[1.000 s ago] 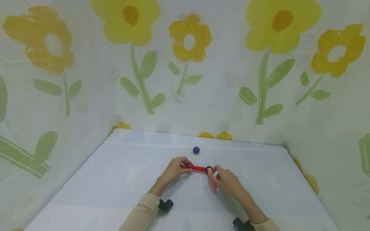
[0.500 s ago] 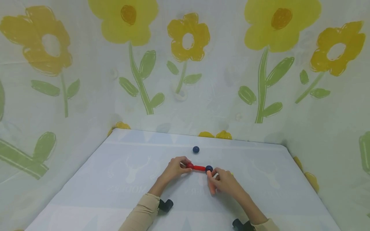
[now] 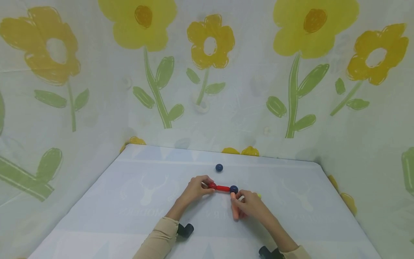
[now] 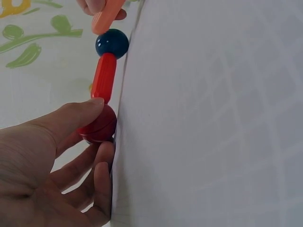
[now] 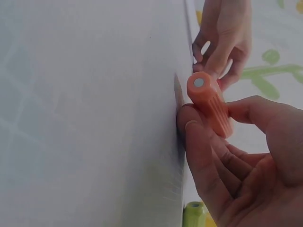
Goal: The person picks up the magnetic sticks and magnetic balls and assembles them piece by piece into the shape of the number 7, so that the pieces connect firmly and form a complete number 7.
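Observation:
My left hand [image 3: 195, 187] pinches a red ball [image 4: 102, 125] between thumb and fingers. From that ball a red magnetic rod [image 3: 223, 188] runs right to a dark blue ball [image 3: 234, 189], all in one line on the table. My right hand [image 3: 253, 204] holds an orange magnetic rod [image 3: 234, 207] between thumb and fingertips. The rod's far end lies at the blue ball's near side; whether they touch I cannot tell. In the right wrist view a silvery disc shows in the orange rod's near end. A second dark blue ball [image 3: 219, 167] lies farther back.
Behind my right hand a yellow-green piece [image 3: 259, 195] peeks out; the right wrist view shows a green rod [image 5: 193, 215] low down. The pale table [image 3: 155, 223] meets flower-printed cloth [image 3: 239, 108] at its back and sides. Black wrist mounts [image 3: 185, 230] sit by both forearms.
My right hand has shifted slightly toward me with the orange rod, whose far end no longer overlaps the blue ball's front. The yellow-green piece has come into view. My left hand stays nearly still.

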Demonstrator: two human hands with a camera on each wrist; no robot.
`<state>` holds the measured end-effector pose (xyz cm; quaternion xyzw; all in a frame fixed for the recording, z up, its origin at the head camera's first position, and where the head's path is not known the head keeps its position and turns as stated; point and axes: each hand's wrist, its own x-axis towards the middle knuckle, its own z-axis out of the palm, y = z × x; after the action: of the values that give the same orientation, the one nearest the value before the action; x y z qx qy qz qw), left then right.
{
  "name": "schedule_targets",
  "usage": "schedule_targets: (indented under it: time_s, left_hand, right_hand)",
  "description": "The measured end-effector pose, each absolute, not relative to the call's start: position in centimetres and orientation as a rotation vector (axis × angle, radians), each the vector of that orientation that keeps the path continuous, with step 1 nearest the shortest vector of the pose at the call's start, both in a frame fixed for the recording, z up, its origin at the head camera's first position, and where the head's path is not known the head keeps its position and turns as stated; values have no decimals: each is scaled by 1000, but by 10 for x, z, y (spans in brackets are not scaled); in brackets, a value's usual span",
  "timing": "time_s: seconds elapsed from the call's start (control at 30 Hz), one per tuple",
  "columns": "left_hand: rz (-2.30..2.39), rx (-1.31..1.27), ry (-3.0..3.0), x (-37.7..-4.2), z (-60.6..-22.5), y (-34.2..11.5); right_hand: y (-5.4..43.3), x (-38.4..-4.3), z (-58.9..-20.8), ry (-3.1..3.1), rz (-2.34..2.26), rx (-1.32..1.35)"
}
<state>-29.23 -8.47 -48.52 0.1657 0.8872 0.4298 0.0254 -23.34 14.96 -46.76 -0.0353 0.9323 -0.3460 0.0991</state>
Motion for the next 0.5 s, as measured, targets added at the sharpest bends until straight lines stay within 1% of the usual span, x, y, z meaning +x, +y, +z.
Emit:
schedule_targets:
  time_s: [0.2, 0.5]
  left_hand:
    - [1329, 515, 2745, -292, -485, -85]
    - [1323, 505, 2750, -292, -485, -85]
  right_hand:
    - [151, -232, -469, 2675, -1088, -60]
    - [152, -234, -469, 2623, -1129, -68]
